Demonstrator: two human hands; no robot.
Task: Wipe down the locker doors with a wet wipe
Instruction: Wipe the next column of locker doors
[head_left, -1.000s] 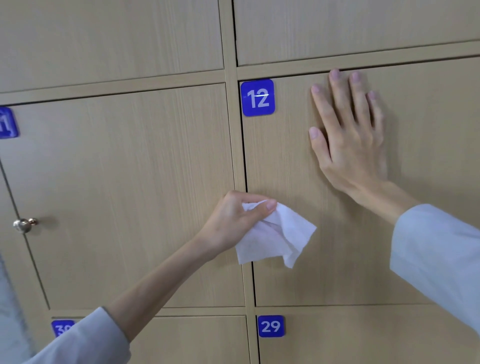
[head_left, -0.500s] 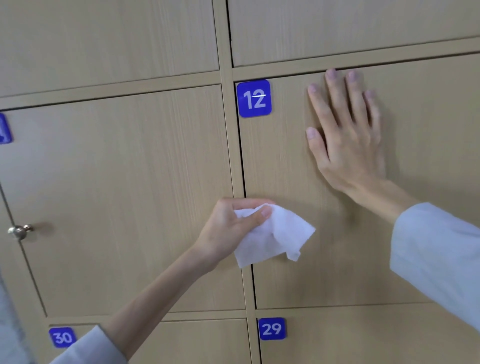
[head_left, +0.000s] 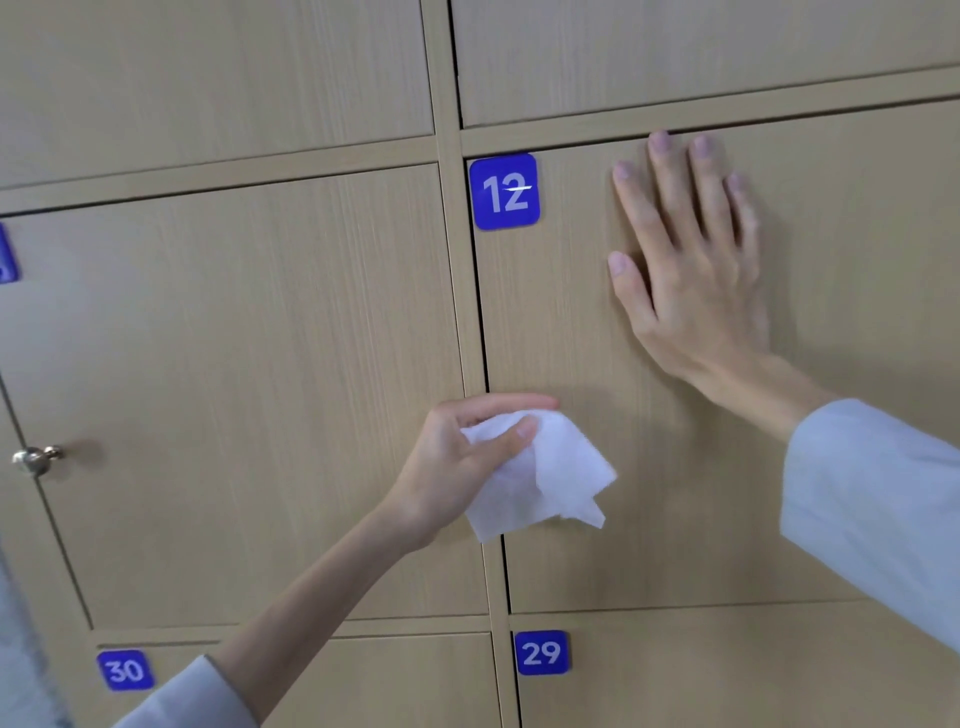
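Wiping locker door 12 (head_left: 597, 561): light wood-grain fronts, blue number plates.
We are pinching the wet wipe (head_left: 540, 478) in our left hand (head_left: 457, 467) at the door's left edge; our right hand (head_left: 691, 275) is lying flat, fingers spread, against its upper panel.

I saw a blue no. plate "12" (head_left: 504, 192) at the top-left corner of one door panel, w/ a white streak across the 2. Plate "29" (head_left: 541, 652) sat lower down, "30" (head_left: 125, 670) near the bottom-left. Another blue plate (head_left: 6, 257) was cut off at the left edge. A round metal knob (head_left: 34, 460) stuck out at left.
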